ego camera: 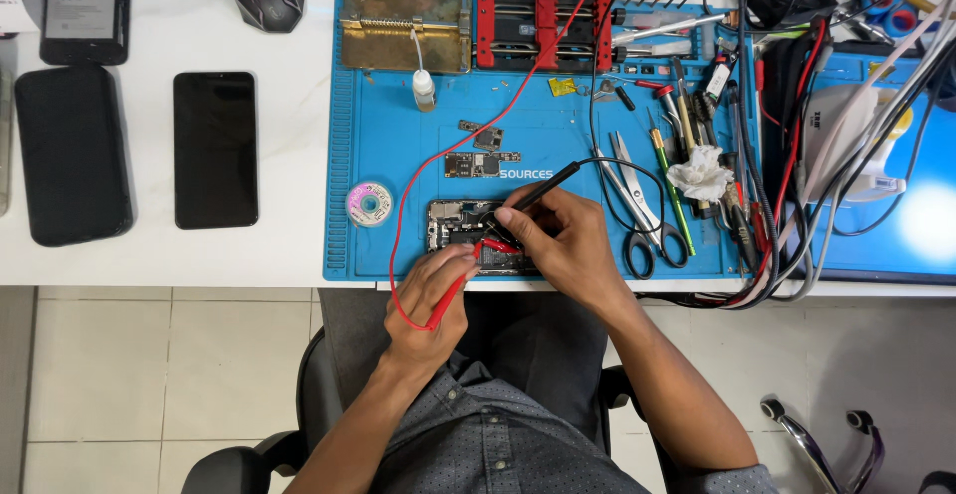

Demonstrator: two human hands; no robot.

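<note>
Presently my left hand (pixel 430 295) pinches the red probe (pixel 453 290) and my right hand (pixel 558 240) pinches the black probe (pixel 538 187), both tips on the opened phone (pixel 453 225) lying on the blue mat (pixel 398 145) at the bench's near edge.

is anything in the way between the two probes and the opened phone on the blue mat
Nothing visible. The left hand holds the red probe and the right hand holds the black probe; both tips already meet the opened phone. Loose circuit boards and the solder spool lie apart from it.
</note>
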